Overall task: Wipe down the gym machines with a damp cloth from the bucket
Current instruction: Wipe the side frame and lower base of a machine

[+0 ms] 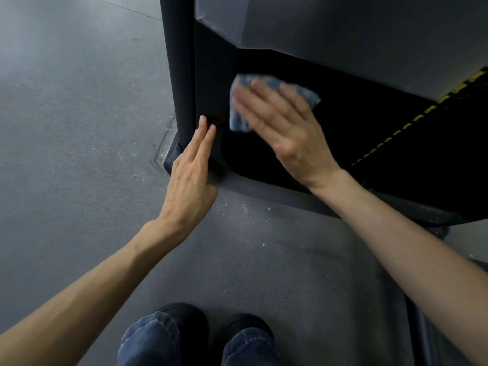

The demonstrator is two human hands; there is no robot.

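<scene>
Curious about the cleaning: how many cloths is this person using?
1: a blue cloth under the right hand, pressed on the machine's dark panel. The left hand holds none, touching the upright post. Others may be out of view.

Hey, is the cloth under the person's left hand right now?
No, the blue cloth is pressed flat under the right hand, while the left hand rests bare on the machine's dark post.
</scene>
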